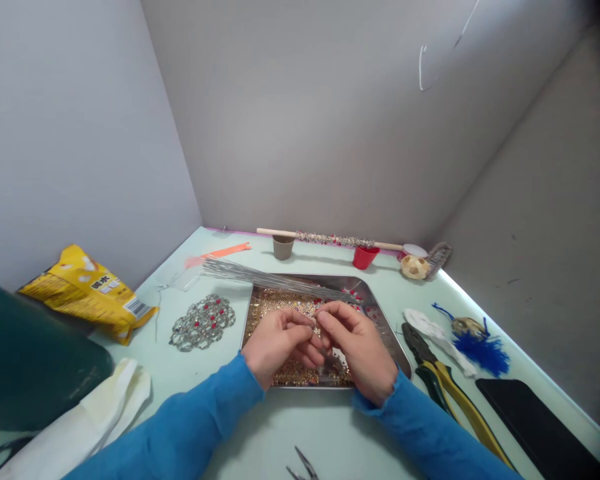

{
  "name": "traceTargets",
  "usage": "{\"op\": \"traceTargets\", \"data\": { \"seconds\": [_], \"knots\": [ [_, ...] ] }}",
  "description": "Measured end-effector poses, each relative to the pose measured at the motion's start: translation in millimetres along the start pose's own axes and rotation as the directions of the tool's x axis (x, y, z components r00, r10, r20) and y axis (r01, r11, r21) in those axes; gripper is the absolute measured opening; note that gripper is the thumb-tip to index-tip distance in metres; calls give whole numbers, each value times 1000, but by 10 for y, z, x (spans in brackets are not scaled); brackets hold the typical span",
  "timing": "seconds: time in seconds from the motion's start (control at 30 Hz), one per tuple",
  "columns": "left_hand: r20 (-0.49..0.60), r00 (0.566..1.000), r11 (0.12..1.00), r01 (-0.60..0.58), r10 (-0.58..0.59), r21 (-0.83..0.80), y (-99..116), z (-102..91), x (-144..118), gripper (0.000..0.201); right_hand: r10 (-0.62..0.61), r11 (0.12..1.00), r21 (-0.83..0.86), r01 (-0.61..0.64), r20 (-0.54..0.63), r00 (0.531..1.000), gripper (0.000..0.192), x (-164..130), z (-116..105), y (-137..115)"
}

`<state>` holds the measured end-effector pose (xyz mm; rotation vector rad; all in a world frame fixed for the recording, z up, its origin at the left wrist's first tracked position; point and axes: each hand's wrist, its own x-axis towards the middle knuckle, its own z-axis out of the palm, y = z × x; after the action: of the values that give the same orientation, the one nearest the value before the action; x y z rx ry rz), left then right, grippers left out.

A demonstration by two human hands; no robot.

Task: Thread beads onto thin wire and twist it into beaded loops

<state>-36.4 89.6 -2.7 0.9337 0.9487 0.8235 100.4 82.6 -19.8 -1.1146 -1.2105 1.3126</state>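
Observation:
Over a metal tray (380, 321) of small gold, red and clear beads (270, 303), both my hands come together with their fingertips almost touching. My left hand (283, 340) is closed in a pinch, and my right hand (353, 340) pinches too. Whatever sits between the fingertips is too small to make out. Across the tray's back edge lies a bundle of thin metal wires (265, 275). Left of the tray rests a silver beaded wire piece with red beads (203, 323). Small pliers (304, 467) lie near the front edge, their handles out of view.
A beaded stick (330, 239) spans a grey cup (283, 247) and a red cup (365, 257) at the back. On the right lie yellow-handled pliers (443, 373), a blue tassel (481, 350) and a black phone-like slab (540, 423). A yellow packet (93, 290) and dark green object (35, 360) stand left.

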Motion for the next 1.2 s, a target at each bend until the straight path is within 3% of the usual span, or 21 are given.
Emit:
{"op": "traceTargets", "data": {
  "seconds": [0.2,0.47,0.7,0.93,1.07,1.2],
  "knots": [
    [3,1000,1000,-22,22,15,-16,-2,2,13,12,1000,-26,-12,-9,1000,24,-6,4,-7],
    [86,996,995,32,-24,-99,13,-11,-14,17,90,986,143,-87,-17,996,25,5,-6,1],
    [72,997,999,9,-5,-44,-4,-28,9,22,89,991,101,-89,5,996,27,4,2,2],
    [8,1000,999,-29,29,-13,-23,-19,11,25,50,999,11,-50,10,999,25,-1,4,-9],
    [-58,997,999,-49,48,-14,-43,-24,23,25,-20,1000,-4,20,-42,999,25,11,13,3],
    [-70,996,999,-46,47,16,-58,-30,25,25,-113,992,-71,105,-123,986,24,27,-155,-219]
  ]
}}
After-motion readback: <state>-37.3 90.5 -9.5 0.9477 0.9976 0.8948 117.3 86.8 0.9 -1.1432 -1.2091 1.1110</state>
